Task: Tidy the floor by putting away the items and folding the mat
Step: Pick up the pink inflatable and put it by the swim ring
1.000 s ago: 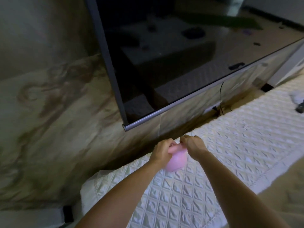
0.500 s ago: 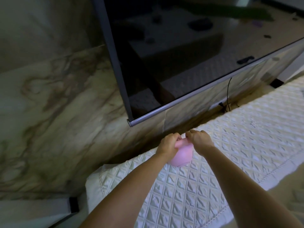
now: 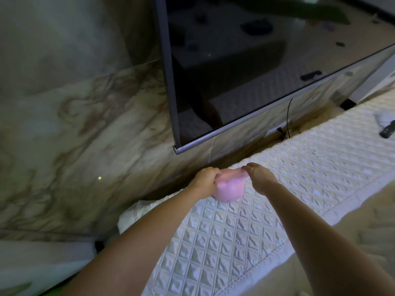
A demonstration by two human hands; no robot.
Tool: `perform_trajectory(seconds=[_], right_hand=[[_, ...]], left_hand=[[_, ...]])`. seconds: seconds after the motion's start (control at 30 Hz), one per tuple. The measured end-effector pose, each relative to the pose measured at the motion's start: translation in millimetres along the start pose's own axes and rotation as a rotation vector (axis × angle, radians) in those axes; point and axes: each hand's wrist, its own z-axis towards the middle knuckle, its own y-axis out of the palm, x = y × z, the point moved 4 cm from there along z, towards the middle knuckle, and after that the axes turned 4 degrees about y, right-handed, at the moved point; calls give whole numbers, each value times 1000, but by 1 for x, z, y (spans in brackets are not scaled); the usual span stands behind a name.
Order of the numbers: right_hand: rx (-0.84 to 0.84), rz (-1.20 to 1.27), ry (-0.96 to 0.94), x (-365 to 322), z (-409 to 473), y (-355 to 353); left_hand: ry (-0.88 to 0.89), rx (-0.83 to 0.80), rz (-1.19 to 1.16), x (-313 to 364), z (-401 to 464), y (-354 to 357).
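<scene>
A small pink cloth item [image 3: 229, 189] hangs between my two hands above the white quilted mat [image 3: 267, 210]. My left hand [image 3: 204, 180] grips its left top edge. At its right top edge, my right hand [image 3: 259, 177] pinches the fabric, and the top edge is stretched between the hands. The mat lies flat on the floor along the marble wall and runs off to the right. A black remote [image 3: 387, 132] and a white cloth [image 3: 383, 119] lie on the mat's far right end.
A large dark TV screen [image 3: 245, 71] is mounted on the marble wall [image 3: 74, 135] just beyond my hands, with a black cable [image 3: 287, 122] hanging beneath it. A white ledge [image 3: 42, 253] sits at the lower left. Beige floor [image 3: 352, 242] borders the mat's near edge.
My hands have drawn apart, stretching the pink item's top edge wider. The view has shifted, bringing the remote and white cloth back in at the right.
</scene>
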Motion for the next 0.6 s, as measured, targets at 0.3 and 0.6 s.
perform_trajectory(seconds=[0.3, 0.6], right_hand=[[184, 520, 37, -24, -92, -40], [185, 1335, 338, -40, -237, -76]], left_hand=[[-35, 9, -221, 39, -76, -60], [-97, 93, -626, 109, -197, -133]])
